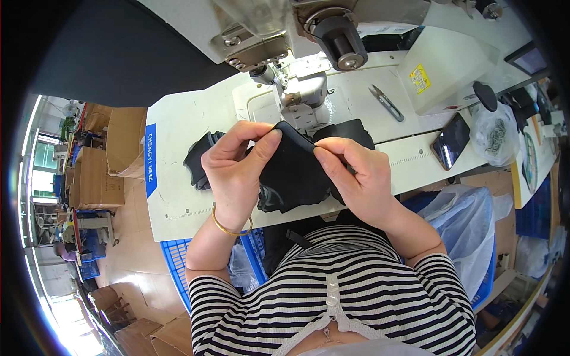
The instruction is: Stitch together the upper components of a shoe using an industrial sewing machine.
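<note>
Between both hands a piece of black fabric (291,172) hangs with its top edge stretched taut. My left hand (240,151) pinches the left corner of that edge between thumb and fingertips. My right hand (356,169) pinches the right end the same way. Just beyond the fabric stands the sewing machine (303,98), its needle and presser area close to the edge. A stack of folded black fabric pieces (205,157) lies beside my left hand. More black fabric (350,129) lies behind my right hand, partly covered by it.
Thread snips (387,104) lie on the white machine table (178,127) at the far right. A phone (451,141) and a clear plastic bag (494,135) are farther right. Blue crates (177,261) stand below the front edge, and cardboard boxes (98,178) stand on the left.
</note>
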### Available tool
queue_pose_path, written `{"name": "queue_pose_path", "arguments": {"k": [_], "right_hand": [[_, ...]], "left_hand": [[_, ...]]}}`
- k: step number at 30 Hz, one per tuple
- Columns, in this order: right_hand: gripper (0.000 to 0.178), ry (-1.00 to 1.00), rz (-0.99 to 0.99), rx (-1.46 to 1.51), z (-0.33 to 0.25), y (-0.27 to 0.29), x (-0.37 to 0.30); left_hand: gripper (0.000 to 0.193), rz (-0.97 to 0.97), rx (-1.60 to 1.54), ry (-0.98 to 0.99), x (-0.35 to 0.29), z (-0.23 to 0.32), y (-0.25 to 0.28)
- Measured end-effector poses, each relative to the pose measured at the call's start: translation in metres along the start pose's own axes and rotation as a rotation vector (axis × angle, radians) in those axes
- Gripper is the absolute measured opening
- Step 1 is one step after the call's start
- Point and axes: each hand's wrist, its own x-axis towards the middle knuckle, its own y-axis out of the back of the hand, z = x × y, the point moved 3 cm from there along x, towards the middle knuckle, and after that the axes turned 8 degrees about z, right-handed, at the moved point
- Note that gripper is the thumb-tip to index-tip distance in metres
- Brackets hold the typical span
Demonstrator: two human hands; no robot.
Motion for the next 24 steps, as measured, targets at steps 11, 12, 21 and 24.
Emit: {"name": "queue_pose_path", "arguments": {"k": [11, 12, 21, 24], "right_hand": [[0.009, 0.002, -0.011, -0.021, 0.002, 0.001, 0.005], [0.009, 0.013, -0.007, -0.023, 0.002, 0.000, 0.005], [0.019, -0.362, -0.091, 0.249, 0.010, -0.009, 0.013], [0.020, -0.409, -0.056, 0.298, 0.016, -0.015, 0.017]], "left_hand": [[0.009, 0.004, 0.064, -0.013, 0.006, -0.005, -0.001], [0.009, 0.007, 0.066, -0.014, 0.006, -0.005, -0.001], [0.012, -0.068, 0.131, 0.179, 0.050, -0.008, 0.006], [0.012, -0.162, 0.001, 0.311, 0.065, -0.016, 0.003]]}}
